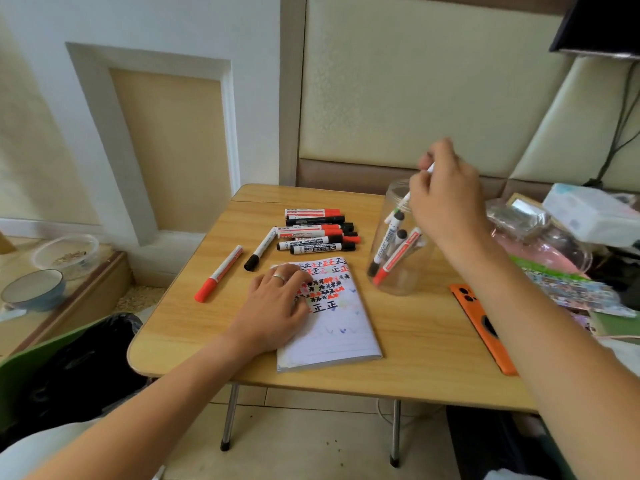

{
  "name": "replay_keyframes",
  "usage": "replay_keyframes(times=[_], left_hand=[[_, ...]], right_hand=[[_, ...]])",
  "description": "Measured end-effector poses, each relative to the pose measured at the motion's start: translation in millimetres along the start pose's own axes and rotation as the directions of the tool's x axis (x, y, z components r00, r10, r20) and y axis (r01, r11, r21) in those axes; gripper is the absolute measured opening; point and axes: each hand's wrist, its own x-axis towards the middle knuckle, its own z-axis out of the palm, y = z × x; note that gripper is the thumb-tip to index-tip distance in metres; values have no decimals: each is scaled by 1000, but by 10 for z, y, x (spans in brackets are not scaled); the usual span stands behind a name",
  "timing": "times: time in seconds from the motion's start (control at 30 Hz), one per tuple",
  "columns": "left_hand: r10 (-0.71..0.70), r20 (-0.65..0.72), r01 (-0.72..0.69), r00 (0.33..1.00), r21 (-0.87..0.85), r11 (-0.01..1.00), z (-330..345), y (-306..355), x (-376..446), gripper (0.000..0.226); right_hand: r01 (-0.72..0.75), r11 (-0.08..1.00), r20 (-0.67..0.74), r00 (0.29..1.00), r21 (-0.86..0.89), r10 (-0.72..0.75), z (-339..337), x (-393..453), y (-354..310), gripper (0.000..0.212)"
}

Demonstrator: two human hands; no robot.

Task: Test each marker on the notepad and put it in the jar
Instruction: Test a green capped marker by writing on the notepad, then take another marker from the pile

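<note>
My right hand [446, 195] hovers over the mouth of the clear plastic jar [401, 278] and pinches a white marker [406, 197] whose lower end points into the jar. Inside the jar stand a few markers, one red-capped [398, 259] and one black-capped [384, 247]. My left hand [277, 306], with a ring on one finger, lies flat on the notepad [343, 337], which is covered with red and black test marks. A pile of several red and black markers [318, 233] lies behind the notepad. A red marker [218, 273] and a black marker [260, 249] lie apart to its left.
An orange phone [483, 327] lies face down on the wooden table [415, 358] at the right. Bags and packets [554, 244] crowd the right side. A green chair with a black bag [79, 368] stands at the left; bowls [34, 289] sit on a low shelf.
</note>
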Motion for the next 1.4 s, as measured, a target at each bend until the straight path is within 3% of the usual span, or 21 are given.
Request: replay_keyframes(times=[0.1,0.27,0.37,0.47,0.6,0.7,0.77,0.83,0.93,1.0,1.07,1.17,1.27,1.4], left_hand=[[0,4,0,1000,8,1000,-13,11,-7,64],[-14,23,14,1000,10,1000,-32,30,-7,65],[-22,26,21,999,10,1000,-47,44,-15,67],[-26,33,26,999,7,1000,-66,66,-24,68],[-37,31,37,999,3,999,-70,69,-26,59],[-47,29,47,998,-13,999,-76,81,-32,57],[-62,21,63,998,-45,997,-82,91,-35,60],[-89,19,91,996,-90,992,-87,86,-23,53],[-108,17,109,994,-148,983,-88,64,3,43],[-115,3,114,993,-178,977,-82,46,21,33],[-123,-25,116,992,-205,972,-65,31,40,26],[-141,-68,123,988,-219,968,-36,12,73,20],[-164,-89,142,982,-219,965,-23,-2,103,17],[-182,-134,156,974,-185,970,-28,15,149,16]], right_hand=[[-13,995,216,976,-96,34,122,-44,67,16],[-18,978,351,932,-206,91,111,-26,43,33],[34,963,477,873,-267,102,85,1,-5,57],[114,933,526,846,-343,90,88,17,-15,49],[94,936,482,872,-338,87,92,5,-24,25],[70,944,409,910,-321,71,139,-41,-18,25],[49,953,303,952,-300,47,162,-74,-42,30],[92,969,127,990,-228,-64,203,-124,-121,23],[220,962,-14,974,-160,-225,299,-192,-333,8],[251,961,79,967,-113,-243,417,-220,-446,11],[241,968,267,940,-78,-212,608,-240,-478,15],[177,981,538,836,-75,-110,941,-321,-446,13],[162,979,605,795,-123,-56,1172,-396,-372,20],[189,970,605,794,-153,-60,1367,-434,-288,25]])
